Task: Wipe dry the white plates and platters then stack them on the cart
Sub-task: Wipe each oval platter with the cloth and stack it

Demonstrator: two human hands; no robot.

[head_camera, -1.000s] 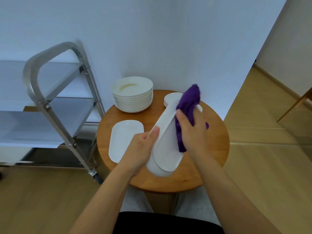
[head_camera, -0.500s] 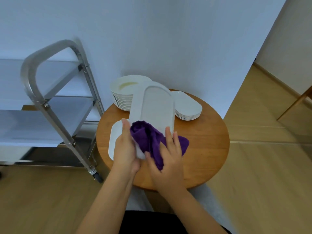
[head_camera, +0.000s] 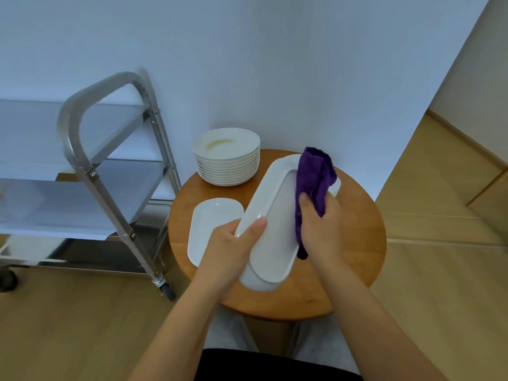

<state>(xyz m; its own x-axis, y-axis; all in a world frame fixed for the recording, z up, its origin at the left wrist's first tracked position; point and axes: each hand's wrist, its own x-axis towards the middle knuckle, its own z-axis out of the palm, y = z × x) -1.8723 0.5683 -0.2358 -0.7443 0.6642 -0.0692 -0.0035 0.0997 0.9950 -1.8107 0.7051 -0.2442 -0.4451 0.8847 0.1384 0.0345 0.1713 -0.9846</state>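
The three-shelf stainless steel cart (head_camera: pixel 90 149) stands to your left with nothing visible on its shelves, so treat it as the destination once this piece is dry. On the round wooden table (head_camera: pixel 357 243) sit a tall stack of round white plates (head_camera: pixel 226 158) at the back and one flat rectangular white platter (head_camera: pixel 211 224) on the left; these look undone. The long oval white platter (head_camera: pixel 270 224) is the piece in hand, tilted above the table with its far end up. Your left hand (head_camera: pixel 231 248) grips its near left rim, thumb curled over the edge; hold that rim firmly, since a wet glaze is likely slippery. Your right hand (head_camera: pixel 321 226) clutches the bunched purple cloth (head_camera: pixel 313 182) against the platter's right side. Sweep the cloth along the full length, run it round the raised rim where water tends to collect, then do the underside before you carry the platter across to the cart
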